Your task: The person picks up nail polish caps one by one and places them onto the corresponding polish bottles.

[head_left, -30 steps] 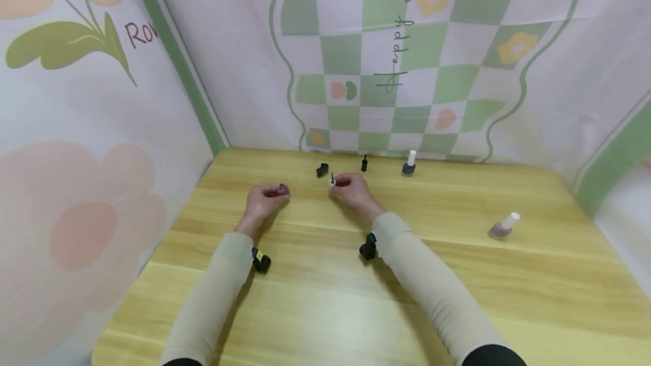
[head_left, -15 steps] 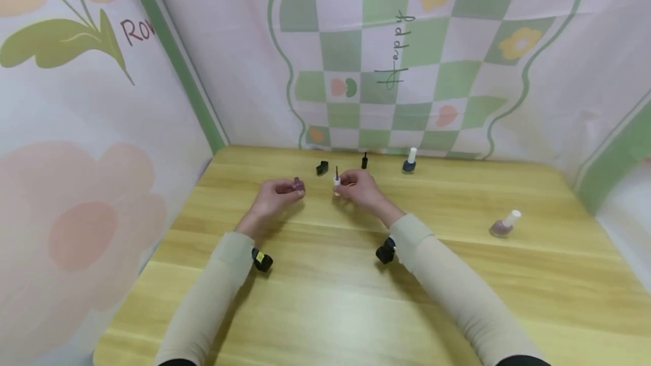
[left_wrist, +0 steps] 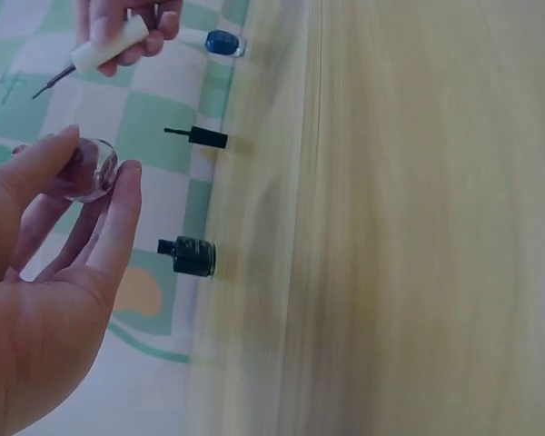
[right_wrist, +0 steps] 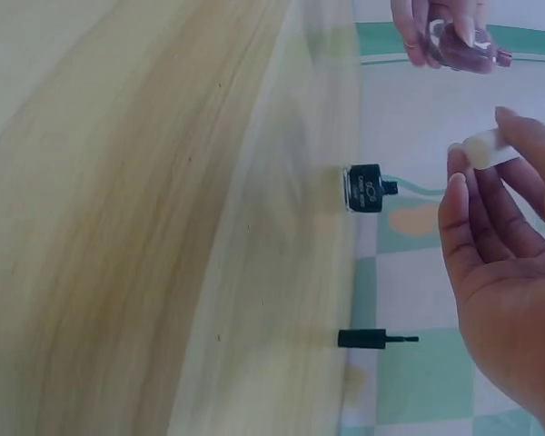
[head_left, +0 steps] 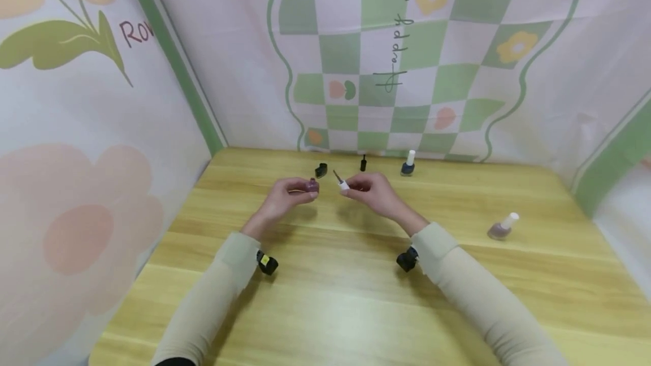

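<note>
My left hand (head_left: 281,197) pinches an uncapped purple nail polish bottle (head_left: 312,186) between thumb and fingers, its neck pointing up. A short gap to the right, my right hand (head_left: 380,192) holds the white nail polish cap (head_left: 343,186) with its dark brush tilted up and left. Cap and bottle are apart. In the left wrist view the clear glass bottle (left_wrist: 95,173) shows between fingertips, with the brush cap (left_wrist: 112,45) beyond it. The brush is hidden in the right wrist view, where only the end of the white cap (right_wrist: 487,150) shows.
Behind the hands stand an uncapped black nail polish bottle (head_left: 321,170) and, upright with brush up, a black brush cap (head_left: 363,164). A blue nail polish bottle (head_left: 408,168) with white cap stands farther right. Another mauve bottle (head_left: 499,230), capped, is at the table's right. A patterned curtain (head_left: 376,100) hangs behind.
My left hand has moved right with the purple bottle. My right hand has shifted slightly right, and the brush has gone from upright to tilted left toward the bottle.
</note>
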{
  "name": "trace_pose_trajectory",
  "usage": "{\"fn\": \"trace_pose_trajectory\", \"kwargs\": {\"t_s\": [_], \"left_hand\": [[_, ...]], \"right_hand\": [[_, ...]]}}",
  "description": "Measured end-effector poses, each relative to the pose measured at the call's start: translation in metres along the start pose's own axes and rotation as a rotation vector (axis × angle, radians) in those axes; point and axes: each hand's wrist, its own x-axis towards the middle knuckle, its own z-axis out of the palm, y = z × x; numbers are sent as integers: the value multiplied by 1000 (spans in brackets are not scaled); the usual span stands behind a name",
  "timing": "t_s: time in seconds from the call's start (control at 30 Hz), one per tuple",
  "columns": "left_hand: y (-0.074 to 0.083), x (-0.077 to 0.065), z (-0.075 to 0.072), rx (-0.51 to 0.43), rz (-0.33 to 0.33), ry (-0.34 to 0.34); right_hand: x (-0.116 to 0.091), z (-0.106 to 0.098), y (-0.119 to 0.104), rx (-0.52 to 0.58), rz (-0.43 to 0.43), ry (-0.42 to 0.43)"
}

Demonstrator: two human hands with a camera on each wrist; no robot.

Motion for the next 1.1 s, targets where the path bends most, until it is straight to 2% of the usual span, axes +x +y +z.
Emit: {"fn": "trace_pose_trajectory", "kwargs": {"t_s": [0.13,0.3,0.73,1.1], "left_hand": [[1,3,6,-34,-1,-23],[4,7,11,-33,11,-51],[6,11,19,-20,48,-58],[6,9,17,-9,29,-70]], "right_hand": [[-5,-8,1,39,1,-16],[-11,-18,6,55,24,-23],[-21,-34,4,110,77,7],[-23,-40,3,156,29,-23]]}}
